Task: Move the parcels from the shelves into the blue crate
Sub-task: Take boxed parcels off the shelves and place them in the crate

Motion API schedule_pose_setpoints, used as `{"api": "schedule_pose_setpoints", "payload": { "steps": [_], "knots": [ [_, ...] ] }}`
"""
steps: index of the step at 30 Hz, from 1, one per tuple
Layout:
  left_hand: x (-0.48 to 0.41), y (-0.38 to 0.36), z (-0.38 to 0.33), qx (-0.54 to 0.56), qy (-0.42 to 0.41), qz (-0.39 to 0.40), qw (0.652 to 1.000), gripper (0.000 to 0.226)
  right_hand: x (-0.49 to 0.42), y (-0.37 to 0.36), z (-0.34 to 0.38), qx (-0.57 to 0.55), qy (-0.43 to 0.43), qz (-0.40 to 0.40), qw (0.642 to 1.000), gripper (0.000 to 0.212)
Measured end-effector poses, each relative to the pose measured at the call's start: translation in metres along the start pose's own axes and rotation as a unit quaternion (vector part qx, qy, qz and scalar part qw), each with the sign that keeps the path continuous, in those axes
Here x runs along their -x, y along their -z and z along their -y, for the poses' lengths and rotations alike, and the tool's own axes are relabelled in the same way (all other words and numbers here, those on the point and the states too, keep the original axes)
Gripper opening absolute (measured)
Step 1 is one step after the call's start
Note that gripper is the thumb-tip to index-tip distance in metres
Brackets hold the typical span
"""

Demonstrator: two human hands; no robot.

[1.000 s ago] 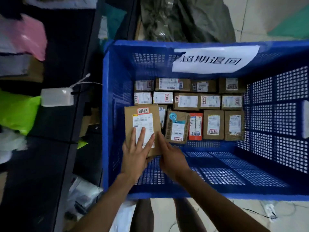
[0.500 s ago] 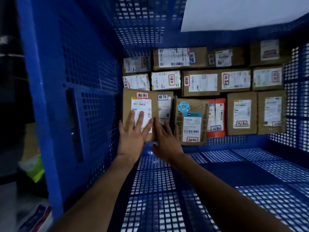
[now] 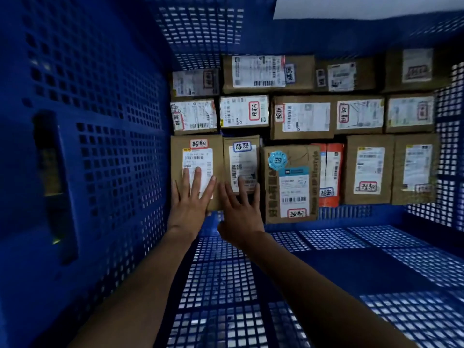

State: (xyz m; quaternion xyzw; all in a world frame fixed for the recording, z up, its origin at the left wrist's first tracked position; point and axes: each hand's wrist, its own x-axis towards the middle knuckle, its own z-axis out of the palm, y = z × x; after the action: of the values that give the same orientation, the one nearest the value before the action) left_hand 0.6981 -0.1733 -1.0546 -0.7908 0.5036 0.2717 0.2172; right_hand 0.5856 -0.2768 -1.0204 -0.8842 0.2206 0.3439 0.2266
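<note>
I look deep into the blue crate [image 3: 100, 151], whose far end is packed with several rows of cardboard parcels. A brown parcel [image 3: 198, 144] with a white label and a red-framed sticker lies in the nearest row against the left wall. My left hand [image 3: 190, 199] presses flat on it with straight fingers. My right hand [image 3: 241, 209] rests with spread fingers on the near edge of the smaller parcel [image 3: 242, 151] beside it. A larger box with a round blue sticker [image 3: 291, 182] lies to the right.
The crate's perforated left wall stands close to my left arm. The grid floor [image 3: 326, 285] nearer to me holds no parcels. A white paper sheet [image 3: 364, 6] hangs on the far wall. An orange-red packet [image 3: 332, 172] and further brown boxes [image 3: 369, 169] fill the row's right side.
My head has dropped into the crate, so shelves are out of view. The brown parcel went from held above the floor to lying flat in the front row's left corner under my hands.
</note>
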Motion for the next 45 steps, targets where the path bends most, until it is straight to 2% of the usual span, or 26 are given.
{"api": "schedule_pose_setpoints", "payload": {
  "steps": [6, 11, 14, 17, 19, 28, 34, 40, 45],
  "knots": [
    [-0.013, -0.008, -0.007, -0.001, 0.010, 0.066, 0.998, 0.107, -0.015, -0.005, -0.003, 0.024, 0.014, -0.028, 0.999, 0.093],
    [-0.006, 0.013, -0.040, 0.053, 0.020, 0.052, 0.997, 0.122, 0.017, -0.017, -0.040, 0.013, -0.045, -0.097, 0.994, 0.096],
    [-0.007, 0.029, -0.062, 0.101, 0.027, 0.051, 0.993, 0.110, 0.040, -0.020, -0.073, 0.032, -0.104, -0.125, 0.986, 0.100],
    [-0.018, 0.032, -0.070, 0.162, 0.090, 0.071, 0.980, 0.098, 0.054, -0.027, -0.107, 0.029, -0.185, -0.080, 0.979, 0.113],
    [-0.031, 0.029, -0.065, 0.176, 0.128, 0.081, 0.973, 0.092, 0.054, -0.029, -0.122, 0.022, -0.203, -0.059, 0.977, 0.115],
    [-0.079, 0.021, -0.069, 0.199, 0.185, 0.045, 0.961, 0.081, 0.031, -0.022, -0.152, 0.033, -0.147, -0.080, 0.985, 0.104],
    [-0.067, 0.032, -0.067, 0.209, 0.181, 0.034, 0.960, 0.078, 0.039, -0.015, -0.145, 0.033, -0.146, -0.073, 0.986, 0.106],
    [0.010, 0.089, -0.070, 0.184, 0.138, 0.057, 0.971, 0.070, 0.090, 0.049, -0.108, 0.034, -0.132, -0.057, 0.989, 0.102],
    [0.112, 0.187, -0.074, 0.246, 0.172, 0.079, 0.951, 0.065, 0.171, 0.142, -0.061, 0.030, -0.089, -0.048, 0.994, 0.093]
  ]
}}
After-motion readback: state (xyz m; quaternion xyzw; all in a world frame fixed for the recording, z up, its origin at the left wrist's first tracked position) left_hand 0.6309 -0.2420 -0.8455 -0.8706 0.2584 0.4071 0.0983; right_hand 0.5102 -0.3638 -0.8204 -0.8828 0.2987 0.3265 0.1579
